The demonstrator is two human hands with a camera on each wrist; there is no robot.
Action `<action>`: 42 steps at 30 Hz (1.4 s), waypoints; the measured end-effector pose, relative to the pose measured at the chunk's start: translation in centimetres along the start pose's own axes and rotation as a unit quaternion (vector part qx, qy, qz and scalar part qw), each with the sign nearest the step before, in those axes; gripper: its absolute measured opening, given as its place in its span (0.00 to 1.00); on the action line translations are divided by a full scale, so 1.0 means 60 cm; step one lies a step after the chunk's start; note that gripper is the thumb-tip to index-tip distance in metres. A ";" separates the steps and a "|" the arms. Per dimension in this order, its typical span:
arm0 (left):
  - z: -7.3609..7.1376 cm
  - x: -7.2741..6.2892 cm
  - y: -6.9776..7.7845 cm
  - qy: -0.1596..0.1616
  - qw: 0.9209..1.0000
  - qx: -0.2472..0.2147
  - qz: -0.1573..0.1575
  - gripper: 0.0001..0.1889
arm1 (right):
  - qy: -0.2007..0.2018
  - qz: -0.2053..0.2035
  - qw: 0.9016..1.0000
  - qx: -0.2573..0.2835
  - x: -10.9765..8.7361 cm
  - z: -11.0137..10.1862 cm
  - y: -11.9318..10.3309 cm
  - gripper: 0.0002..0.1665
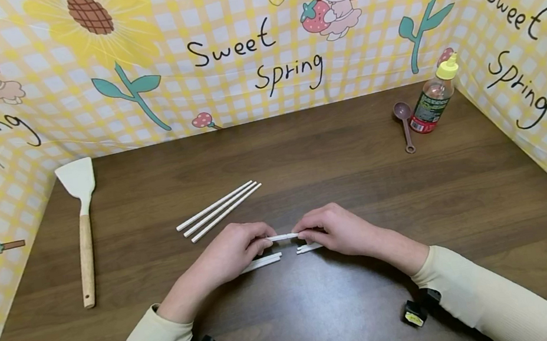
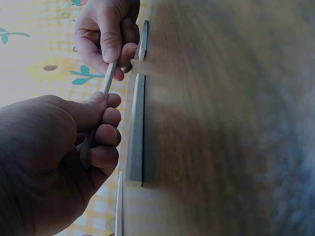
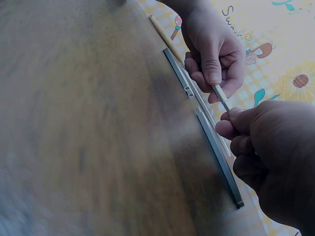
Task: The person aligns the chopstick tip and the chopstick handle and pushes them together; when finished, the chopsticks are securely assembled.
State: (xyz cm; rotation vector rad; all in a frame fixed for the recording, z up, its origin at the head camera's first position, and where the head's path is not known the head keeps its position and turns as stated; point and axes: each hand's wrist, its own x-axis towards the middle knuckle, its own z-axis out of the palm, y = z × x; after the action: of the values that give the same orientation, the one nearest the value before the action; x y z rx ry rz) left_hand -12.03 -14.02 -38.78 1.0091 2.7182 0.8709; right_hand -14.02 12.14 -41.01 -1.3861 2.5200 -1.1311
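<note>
My left hand (image 1: 230,253) and right hand (image 1: 341,232) face each other over the table. Between them they pinch a thin white stick (image 1: 279,237), held level, with a faint seam or crack near its middle. Whether it is one piece or two meeting there I cannot tell. Below the left fingers lie short white stick pieces (image 1: 263,262); others, the right-hand pieces (image 1: 309,247), lie under the right fingers, partly hidden. In the left wrist view, the stick (image 2: 109,78) runs between both thumbs. The right wrist view shows the same grip, with the stick (image 3: 221,95) above the tabletop.
Beyond the left hand, three long white sticks (image 1: 221,211) lie side by side. A white spatula with a wooden handle (image 1: 85,254) lies far left. At the back right are a purple measuring spoon (image 1: 403,114) and a yellow-capped bottle (image 1: 431,101). Patterned cloth walls (image 1: 240,95) border the table.
</note>
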 end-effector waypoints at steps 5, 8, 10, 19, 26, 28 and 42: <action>0.001 0.000 0.000 0.004 1.000 0.003 0.001 0.03 | 0.001 0.000 1.000 0.001 0.000 -0.001 -0.001 0.07; 0.001 0.000 0.001 0.004 1.000 0.003 0.003 0.03 | 0.002 -0.001 1.000 0.001 0.000 -0.001 -0.002 0.07; 0.000 0.000 0.002 0.005 1.000 0.003 0.003 0.03 | 0.003 -0.002 1.000 0.001 0.000 -0.001 -0.002 0.07; 0.002 0.000 0.005 0.005 1.000 0.008 0.004 0.03 | 0.002 -0.004 1.000 -0.001 0.000 -0.002 -0.002 0.06; 0.002 0.000 0.007 0.004 1.000 0.010 0.002 0.03 | 0.002 -0.007 1.000 0.000 -0.001 -0.002 -0.002 0.06; 0.002 -0.001 0.007 0.005 1.000 0.009 0.003 0.03 | 0.002 -0.007 1.000 0.001 -0.001 -0.002 -0.002 0.06; 0.004 0.002 0.006 0.016 1.000 -0.002 -0.004 0.03 | 0.000 0.021 1.000 -0.002 0.002 -0.001 -0.004 0.06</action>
State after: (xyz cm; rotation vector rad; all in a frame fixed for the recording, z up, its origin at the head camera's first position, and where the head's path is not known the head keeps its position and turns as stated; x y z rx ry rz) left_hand -11.81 -13.60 -38.77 0.9916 2.7445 0.8978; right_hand -13.92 11.98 -40.78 -1.3274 2.5397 -1.1182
